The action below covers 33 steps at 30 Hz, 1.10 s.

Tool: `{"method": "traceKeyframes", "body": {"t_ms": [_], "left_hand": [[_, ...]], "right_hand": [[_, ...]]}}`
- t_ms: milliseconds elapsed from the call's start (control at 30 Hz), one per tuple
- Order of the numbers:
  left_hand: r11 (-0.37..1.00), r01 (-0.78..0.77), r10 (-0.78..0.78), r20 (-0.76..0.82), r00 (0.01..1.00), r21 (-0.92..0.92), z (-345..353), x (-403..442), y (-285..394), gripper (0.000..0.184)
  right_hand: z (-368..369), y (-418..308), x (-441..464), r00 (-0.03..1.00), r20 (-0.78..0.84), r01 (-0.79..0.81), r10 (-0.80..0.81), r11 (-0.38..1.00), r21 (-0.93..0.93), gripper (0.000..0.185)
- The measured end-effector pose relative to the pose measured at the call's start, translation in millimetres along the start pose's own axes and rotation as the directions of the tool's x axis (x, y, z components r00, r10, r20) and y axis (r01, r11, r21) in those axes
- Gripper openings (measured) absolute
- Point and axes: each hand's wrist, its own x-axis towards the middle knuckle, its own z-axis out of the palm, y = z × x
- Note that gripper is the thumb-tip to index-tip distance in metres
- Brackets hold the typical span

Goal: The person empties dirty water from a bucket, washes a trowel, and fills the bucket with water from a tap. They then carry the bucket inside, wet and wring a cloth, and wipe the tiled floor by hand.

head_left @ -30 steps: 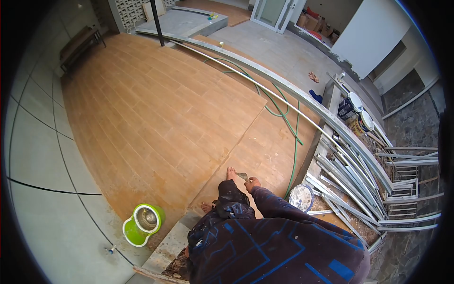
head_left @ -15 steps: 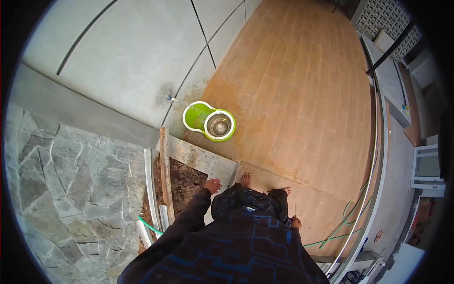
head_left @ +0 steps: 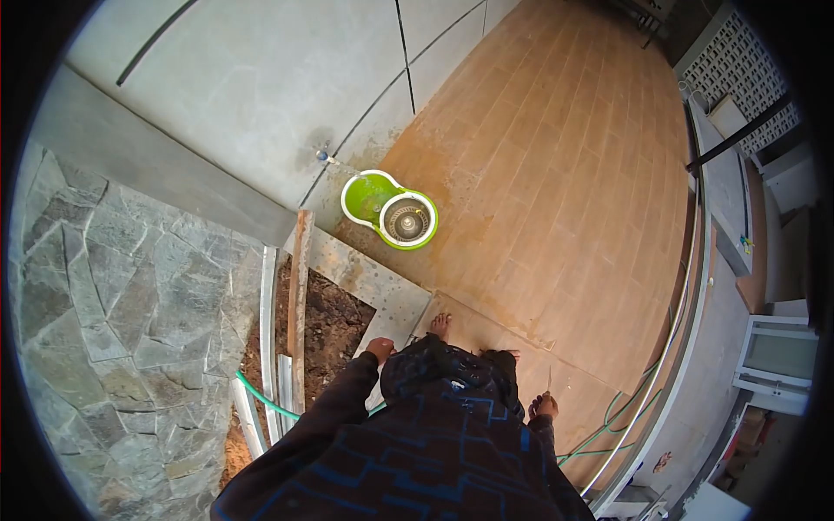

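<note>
My left hand (head_left: 380, 349) hangs at my left side beside the dark soil bed, its fingers curled and nothing seen sticking out. On the other side, my right hand (head_left: 544, 406) is closed around a thin, pointed, blade-like tool (head_left: 549, 379) that points away from me; its handle is hidden in the fingers. Ahead, apart from both hands, a green and white spin mop bucket (head_left: 369, 198) stands on the tiles. The metal spin basket (head_left: 407, 222) sits in its nearer right part. Water runs from a wall tap (head_left: 324, 156) into its left part.
A wooden plank (head_left: 301, 286) and metal bars edge the soil bed (head_left: 330, 326) on my left. Stone paving (head_left: 122, 330) lies beyond. A green hose (head_left: 608, 425) loops at right near a raised ledge. The brown tiles (head_left: 539, 200) look wet around the bucket.
My view has shifted, so the bucket appears slightly higher. My right hand has come out further from my side, showing more of the thin tool. My right foot is now mostly covered by my clothing.
</note>
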Motion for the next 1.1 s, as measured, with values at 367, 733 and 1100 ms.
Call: {"method": "traceKeyframes", "body": {"t_ms": [367, 733, 1100], "left_hand": [[0.553, 0.341, -0.398, 0.118, 0.91, -0.76, -11, 21, 45, 0.023], [0.604, 0.352, -0.396, 0.114, 0.911, -0.715, -5, 30, 54, 0.022], [0.593, 0.322, -0.397, 0.08, 0.915, -0.738, 0, 24, 47, 0.024]], "right_hand": [[-8, 20, 0, 0.999, -0.025, -0.048, 0.046, 0.996, -0.069, 0.023], [-24, 21, 2, 0.996, -0.019, -0.086, 0.085, 0.994, -0.07, 0.015], [-11, 1, 25, 0.995, 0.03, -0.088, 0.092, 0.988, -0.127, 0.025]]}}
